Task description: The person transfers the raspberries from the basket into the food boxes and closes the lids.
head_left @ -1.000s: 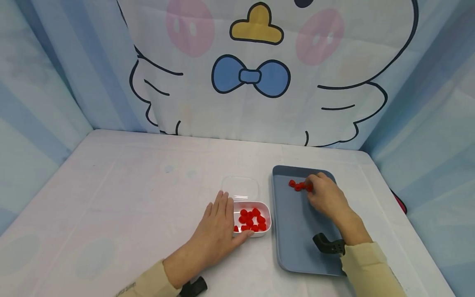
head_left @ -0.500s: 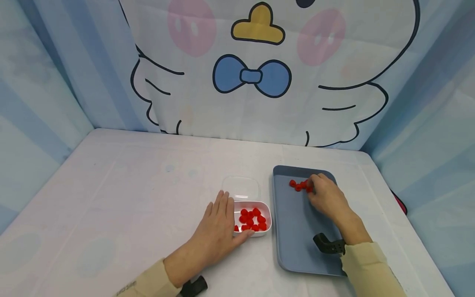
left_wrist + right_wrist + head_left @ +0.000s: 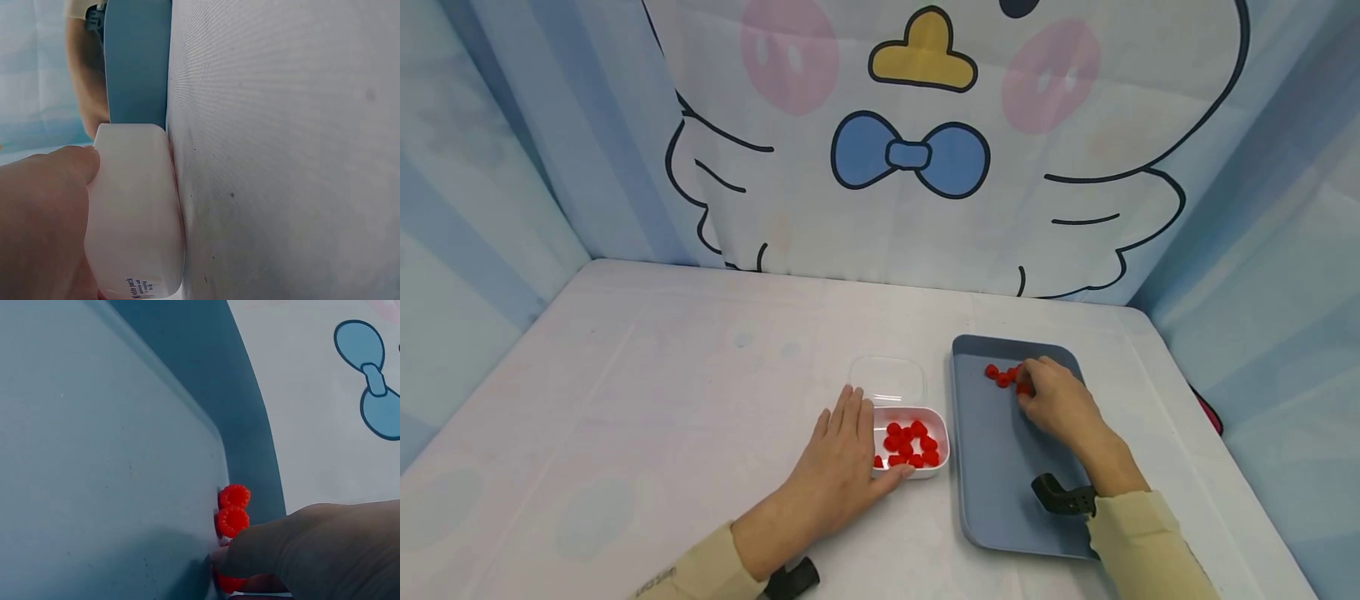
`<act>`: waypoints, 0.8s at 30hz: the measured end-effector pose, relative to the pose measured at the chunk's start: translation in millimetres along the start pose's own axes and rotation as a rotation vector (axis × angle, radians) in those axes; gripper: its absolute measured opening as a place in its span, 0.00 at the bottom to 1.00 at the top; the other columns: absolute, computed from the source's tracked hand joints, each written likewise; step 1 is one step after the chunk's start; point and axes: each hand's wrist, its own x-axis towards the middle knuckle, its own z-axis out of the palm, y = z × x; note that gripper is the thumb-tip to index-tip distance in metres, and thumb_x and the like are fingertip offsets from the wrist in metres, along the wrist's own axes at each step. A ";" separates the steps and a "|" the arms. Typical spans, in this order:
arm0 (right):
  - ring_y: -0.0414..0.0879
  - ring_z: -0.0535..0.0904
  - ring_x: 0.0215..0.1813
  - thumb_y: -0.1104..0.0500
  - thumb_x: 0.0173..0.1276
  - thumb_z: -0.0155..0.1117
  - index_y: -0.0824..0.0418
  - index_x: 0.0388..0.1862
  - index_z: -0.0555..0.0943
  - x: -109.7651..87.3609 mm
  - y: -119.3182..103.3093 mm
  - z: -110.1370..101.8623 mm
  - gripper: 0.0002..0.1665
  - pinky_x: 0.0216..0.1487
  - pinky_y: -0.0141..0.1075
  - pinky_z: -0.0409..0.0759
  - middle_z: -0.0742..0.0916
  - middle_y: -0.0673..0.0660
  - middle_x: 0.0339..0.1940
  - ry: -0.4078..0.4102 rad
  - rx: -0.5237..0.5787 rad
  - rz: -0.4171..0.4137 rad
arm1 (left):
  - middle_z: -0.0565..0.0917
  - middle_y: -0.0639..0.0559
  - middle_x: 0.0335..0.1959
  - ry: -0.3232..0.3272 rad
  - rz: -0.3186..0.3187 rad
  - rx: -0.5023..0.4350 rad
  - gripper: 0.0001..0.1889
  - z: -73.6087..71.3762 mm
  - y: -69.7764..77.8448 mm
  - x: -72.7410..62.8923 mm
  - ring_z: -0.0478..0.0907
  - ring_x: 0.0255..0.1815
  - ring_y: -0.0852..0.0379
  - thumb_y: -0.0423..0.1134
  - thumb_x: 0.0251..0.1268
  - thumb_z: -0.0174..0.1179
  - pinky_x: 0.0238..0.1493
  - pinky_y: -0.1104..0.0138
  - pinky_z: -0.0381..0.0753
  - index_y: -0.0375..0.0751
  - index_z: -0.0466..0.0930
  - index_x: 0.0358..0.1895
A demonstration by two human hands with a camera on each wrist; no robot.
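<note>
My left hand point(image 3: 838, 467) lies with straight fingers along the left side of a small white plastic box point(image 3: 943, 454), its thumb at the near rim. Inside the box are several red raspberries point(image 3: 906, 448). In the left wrist view, that hand touches the box's wall point(image 3: 134, 200), which bears small dark print. My right hand point(image 3: 1060, 404) is over the far part of a blue-grey tray point(image 3: 1000, 492), thumb and finger pinching a raspberry point(image 3: 230, 584) mostly covered by them. Beside the fingertips, more raspberries point(image 3: 234, 521) line the tray's far wall.
Behind the box lies a clear plastic lid point(image 3: 889, 381), flat on the white-covered table point(image 3: 685, 400). The tray's raised rim runs close to the box's right side. A curtain point(image 3: 910, 233) with a printed cartoon stands along the back edge, with blue curtains at both sides.
My right hand has shifted slightly toward the near side of the tray, and its fingers now cover more of the pinched raspberry. The left hand and the box stay in place.
</note>
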 end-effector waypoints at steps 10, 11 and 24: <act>0.51 0.76 0.36 0.69 0.59 0.66 0.69 0.41 0.82 1.0 1.8 3.1 0.10 0.39 0.48 0.78 0.83 0.62 0.36 0.014 0.000 -0.020 | 0.63 0.35 0.75 -0.003 0.002 0.008 0.51 0.7 0.5 0.4 0.56 0.78 0.36 0.68 0.59 0.59 0.70 0.43 0.68 0.31 0.56 0.73; 0.51 0.76 0.36 0.69 0.59 0.66 0.69 0.41 0.82 1.1 1.8 3.4 0.10 0.39 0.48 0.78 0.83 0.62 0.36 0.015 0.001 -0.019 | 0.63 0.35 0.75 -0.003 0.002 0.008 0.51 0.7 0.6 0.4 0.56 0.78 0.36 0.68 0.59 0.59 0.70 0.43 0.68 0.31 0.56 0.73; 0.52 0.77 0.36 0.71 0.58 0.65 0.70 0.39 0.83 0.9 0.7 4.8 0.09 0.39 0.48 0.79 0.83 0.63 0.37 0.021 0.031 -0.027 | 0.63 0.35 0.74 0.012 0.002 0.012 0.51 1.7 0.7 -0.1 0.57 0.77 0.37 0.68 0.58 0.60 0.69 0.43 0.69 0.31 0.57 0.73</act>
